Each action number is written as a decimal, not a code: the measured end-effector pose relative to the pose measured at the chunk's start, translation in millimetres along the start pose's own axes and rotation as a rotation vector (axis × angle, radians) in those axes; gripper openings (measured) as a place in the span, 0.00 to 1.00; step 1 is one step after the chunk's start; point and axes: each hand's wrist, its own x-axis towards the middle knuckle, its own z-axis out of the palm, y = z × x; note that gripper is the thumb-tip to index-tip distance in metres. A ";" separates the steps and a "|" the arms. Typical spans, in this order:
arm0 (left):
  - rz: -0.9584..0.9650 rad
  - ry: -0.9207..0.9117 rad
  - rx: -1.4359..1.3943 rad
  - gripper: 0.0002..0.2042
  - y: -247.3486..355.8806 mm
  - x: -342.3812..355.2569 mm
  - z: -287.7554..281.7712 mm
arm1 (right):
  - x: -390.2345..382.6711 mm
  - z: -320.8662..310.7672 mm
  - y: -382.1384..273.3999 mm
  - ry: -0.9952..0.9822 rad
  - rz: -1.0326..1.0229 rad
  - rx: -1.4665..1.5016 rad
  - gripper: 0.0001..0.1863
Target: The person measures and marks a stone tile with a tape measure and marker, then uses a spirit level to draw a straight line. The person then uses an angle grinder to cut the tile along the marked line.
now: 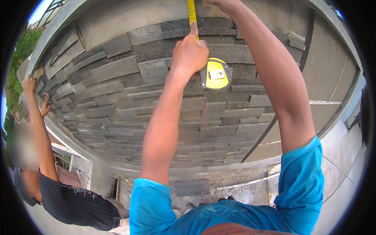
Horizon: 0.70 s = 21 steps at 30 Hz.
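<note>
My left hand (189, 55) is raised against a wall of rough grey stone strips (150, 51). Its index finger presses on the yellow blade of a tape measure (216, 75), and its other fingers are curled. The tape's yellow-and-black case sits just right of this hand, with a thin dark cord hanging below it. The blade runs up past the stone onto bare plaster and leaves the picture at the top. At the upper edge, only the near part of my right hand (220, 2) shows, close to the blade; its fingers are cut off.
At the left, a co-worker in a black shirt (74, 205) reaches both hands to the wall's left edge, by a small stone piece (38, 73). Bare plaster panels (327, 78) lie right of the stonework. A dark slab (191, 187) rests on the ground below.
</note>
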 end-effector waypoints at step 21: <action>-0.483 -1.306 -0.471 0.16 -93.7 -375.8 229.3 | -628.5 -104.6 158.4 0.276 1.256 0.335 0.14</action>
